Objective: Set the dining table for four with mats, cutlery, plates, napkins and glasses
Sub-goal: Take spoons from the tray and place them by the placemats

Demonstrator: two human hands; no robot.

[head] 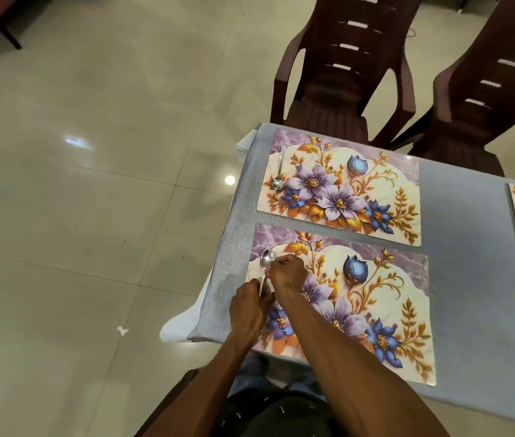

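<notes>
Grey cloth (458,216) covers the table. Both my hands pinch 1 spoon (265,266) over the near mat (376,298): left hand (248,310) low, right hand (287,274) higher.

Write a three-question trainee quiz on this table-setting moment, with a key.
1. True or false: the far mat already has a spoon on it.
2. Which hands hold the spoon over the near mat? A) left only B) right only C) both
3. Fill in: no plates, napkins or ____ show on the grey tablecloth.

Key: 1 true; 2 C, left hand and right hand; 3 glasses.
</notes>
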